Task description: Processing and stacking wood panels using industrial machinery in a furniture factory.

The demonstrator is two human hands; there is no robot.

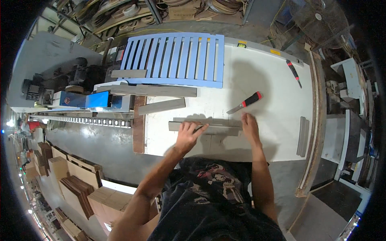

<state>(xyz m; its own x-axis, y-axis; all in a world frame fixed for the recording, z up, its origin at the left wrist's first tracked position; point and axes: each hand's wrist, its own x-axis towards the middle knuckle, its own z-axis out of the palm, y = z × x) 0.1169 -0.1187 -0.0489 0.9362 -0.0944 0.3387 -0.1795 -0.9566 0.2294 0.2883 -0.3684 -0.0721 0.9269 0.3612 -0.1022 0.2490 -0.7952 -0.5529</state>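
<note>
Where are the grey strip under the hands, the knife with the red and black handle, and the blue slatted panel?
grey strip [219, 129]: head view, bare middle part between the hands.
knife [251, 99]: head view, red and black handle.
blue slatted panel [177, 58]: head view, a middle slat.

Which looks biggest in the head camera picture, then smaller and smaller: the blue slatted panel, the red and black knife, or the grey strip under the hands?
1. Blue slatted panel, clearly largest.
2. Grey strip.
3. Red and black knife, smallest.
</note>
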